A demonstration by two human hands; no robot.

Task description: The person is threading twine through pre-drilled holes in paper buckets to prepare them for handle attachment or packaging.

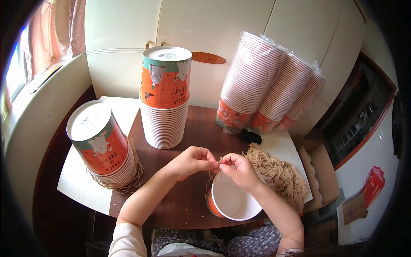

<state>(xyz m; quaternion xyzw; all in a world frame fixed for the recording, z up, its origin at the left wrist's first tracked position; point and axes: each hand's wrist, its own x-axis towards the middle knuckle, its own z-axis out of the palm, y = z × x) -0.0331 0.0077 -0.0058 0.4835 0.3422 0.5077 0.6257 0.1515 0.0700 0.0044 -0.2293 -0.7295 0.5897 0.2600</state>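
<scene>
My left hand (193,163) and my right hand (239,170) meet over the front of the table, fingertips close together. Both pinch a thin tan cord (220,160), and a strand seems to hang from it by the bucket's left side. Just below stands an orange paper bucket (235,198), its white inside facing up and my right hand over its far rim. How the cord joins the bucket is hidden by my fingers. Beside my right wrist lies a thick heap of tan cords (280,177).
Upside-down bucket stacks stand at the middle back (165,124) and at the left (98,145), the left one ringed by loose cords (137,169). Plastic-wrapped bucket stacks (252,73) lean at the back right. An open cardboard box (323,175) sits beyond the table's (171,201) right edge.
</scene>
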